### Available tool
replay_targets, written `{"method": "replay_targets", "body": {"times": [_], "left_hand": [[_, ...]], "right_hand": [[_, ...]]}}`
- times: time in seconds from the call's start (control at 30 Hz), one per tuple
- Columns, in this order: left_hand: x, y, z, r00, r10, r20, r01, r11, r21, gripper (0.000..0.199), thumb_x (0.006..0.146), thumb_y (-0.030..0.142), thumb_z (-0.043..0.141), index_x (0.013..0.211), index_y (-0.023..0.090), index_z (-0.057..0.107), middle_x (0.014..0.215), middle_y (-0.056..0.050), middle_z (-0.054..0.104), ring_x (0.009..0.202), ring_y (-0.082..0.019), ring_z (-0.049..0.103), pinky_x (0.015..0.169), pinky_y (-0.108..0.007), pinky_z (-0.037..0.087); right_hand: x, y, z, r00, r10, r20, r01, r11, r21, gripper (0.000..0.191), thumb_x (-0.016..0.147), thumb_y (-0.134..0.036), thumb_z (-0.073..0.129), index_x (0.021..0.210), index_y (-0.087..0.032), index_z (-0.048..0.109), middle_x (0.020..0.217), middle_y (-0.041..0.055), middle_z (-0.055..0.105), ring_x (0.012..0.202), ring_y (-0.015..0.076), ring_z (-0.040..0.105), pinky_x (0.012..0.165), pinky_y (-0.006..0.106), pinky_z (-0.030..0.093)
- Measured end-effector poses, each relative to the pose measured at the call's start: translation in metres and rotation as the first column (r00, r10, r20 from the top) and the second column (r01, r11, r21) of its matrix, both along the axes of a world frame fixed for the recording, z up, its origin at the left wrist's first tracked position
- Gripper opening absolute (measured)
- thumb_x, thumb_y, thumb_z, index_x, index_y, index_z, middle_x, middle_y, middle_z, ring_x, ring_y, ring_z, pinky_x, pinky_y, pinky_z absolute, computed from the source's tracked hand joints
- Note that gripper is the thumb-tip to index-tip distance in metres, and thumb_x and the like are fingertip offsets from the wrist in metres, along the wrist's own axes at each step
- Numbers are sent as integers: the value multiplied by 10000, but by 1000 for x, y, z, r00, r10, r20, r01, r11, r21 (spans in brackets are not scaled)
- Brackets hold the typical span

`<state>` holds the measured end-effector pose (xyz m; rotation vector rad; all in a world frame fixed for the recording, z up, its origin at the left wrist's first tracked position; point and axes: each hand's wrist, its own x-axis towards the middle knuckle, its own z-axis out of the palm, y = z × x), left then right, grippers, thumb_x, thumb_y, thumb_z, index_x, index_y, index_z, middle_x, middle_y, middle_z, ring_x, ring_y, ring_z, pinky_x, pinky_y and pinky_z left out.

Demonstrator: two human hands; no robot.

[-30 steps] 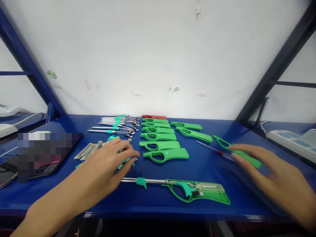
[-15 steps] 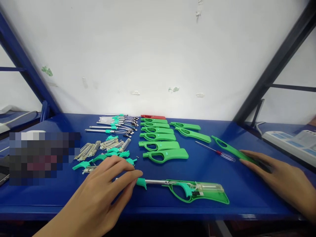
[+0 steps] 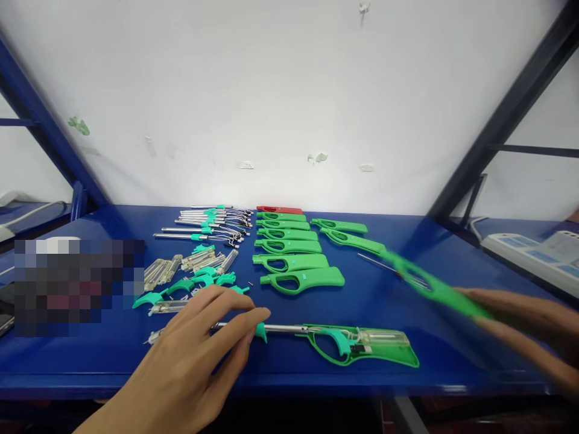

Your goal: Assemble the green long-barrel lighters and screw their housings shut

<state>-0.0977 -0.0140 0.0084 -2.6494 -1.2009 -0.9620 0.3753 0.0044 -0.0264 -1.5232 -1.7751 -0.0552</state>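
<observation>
My left hand (image 3: 199,355) is closed, its fingertips around a metal lighter tube (image 3: 283,329) beside a teal sleeve (image 3: 261,331). The tube leads into an open green lighter shell half (image 3: 384,357) lying near the table's front edge. Inside that half sit a teal trigger (image 3: 339,342), white wires, a small black part and a clear fuel tank (image 3: 384,337). My right hand (image 3: 538,331), blurred, grips the rear end of another green shell half (image 3: 438,293). This half hangs slanted above the table, partly over a screwdriver (image 3: 380,263).
Green shell halves (image 3: 289,247) and a red one (image 3: 284,210) lie in rows in the middle. Metal tubes with wires (image 3: 203,229), clear tanks (image 3: 163,272) and teal triggers (image 3: 181,286) are at left. A white device (image 3: 534,259) stands at right.
My right hand has lifted the green shell half off the table, and it now overlaps the screwdriver in view. My left hand stays on the tube. The view has shifted slightly.
</observation>
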Motion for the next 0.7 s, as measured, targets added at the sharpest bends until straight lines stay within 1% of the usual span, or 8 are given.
{"method": "replay_targets", "body": {"times": [0.07, 0.1, 0.17, 0.23, 0.3, 0.43, 0.6, 0.7], "left_hand": [[1, 0, -2, 1000, 7, 25, -8, 1000, 29, 419, 1082, 10, 488, 1421, 229, 599, 1304, -61, 596, 1194, -178, 562, 1080, -330, 436], [2, -1, -3, 999, 5, 36, -7, 999, 44, 430, 1078, 1, 491, 1433, 222, 596, 1324, -67, 585, 1206, -176, 562, 1089, -328, 430], [3, -2, -4, 999, -7, 53, 4, 999, 52, 446, 1071, -17, 493, 1439, 214, 595, 1335, -73, 578, 1218, -176, 564, 1094, -328, 428], [5, -4, -5, 998, -24, 58, 22, 999, 38, 438, 1071, -23, 483, 1424, 207, 605, 1324, -76, 580, 1212, -175, 566, 1090, -324, 433], [7, -4, -5, 998, -36, 56, 34, 999, 26, 423, 1076, -22, 470, 1405, 200, 616, 1319, -79, 581, 1208, -172, 567, 1088, -315, 438], [12, -3, -5, 997, -67, 25, 66, 997, 29, 399, 1077, -11, 466, 1394, 171, 625, 1337, -101, 587, 1246, -189, 558, 1099, -319, 460], [21, -1, -7, 997, -76, -23, 77, 996, 49, 413, 1074, 15, 470, 1422, 171, 627, 1377, -126, 638, 1288, -246, 578, 1125, -424, 493], [30, 1, -6, 995, -95, -32, 97, 992, 77, 384, 1080, 47, 478, 1414, 151, 638, 1351, -125, 695, 1267, -264, 626, 1084, -439, 532]], "right_hand": [[-17, -8, -3, 973, 208, 98, -197, 974, -107, 393, 1007, -547, 609, 1338, -384, 747, 1336, 1, 795, 1187, 307, 786, 1030, 383, 664], [-25, -10, -5, 941, 311, 138, -295, 948, -122, 373, 1012, -514, 624, 1344, -390, 741, 1328, -18, 799, 1168, 282, 795, 1033, 336, 654], [-39, -11, -5, 895, 397, 203, -376, 917, -136, 372, 1027, -419, 643, 1391, -395, 714, 1373, -35, 778, 1194, 256, 785, 1083, 294, 608], [-51, -9, -3, 866, 437, 245, -415, 899, -136, 417, 1055, -328, 603, 1459, -408, 668, 1452, -41, 732, 1258, 248, 752, 1115, 288, 578], [-59, -7, -1, 839, 472, 269, -450, 881, -143, 449, 1070, -291, 577, 1498, -412, 637, 1496, -36, 702, 1300, 250, 726, 1131, 302, 565], [-67, -7, 0, 812, 503, 294, -474, 864, -168, 390, 1077, -315, 586, 1450, -386, 672, 1485, -18, 711, 1305, 243, 726, 1142, 334, 553], [-66, -10, -5, 812, 493, 313, -461, 870, -176, 357, 1085, -345, 578, 1423, -380, 687, 1461, -15, 727, 1311, 236, 724, 1135, 343, 560], [-66, -9, -7, 807, 498, 318, -463, 867, -183, 351, 1088, -353, 574, 1417, -365, 695, 1460, -1, 728, 1315, 244, 721, 1139, 350, 559]]}}
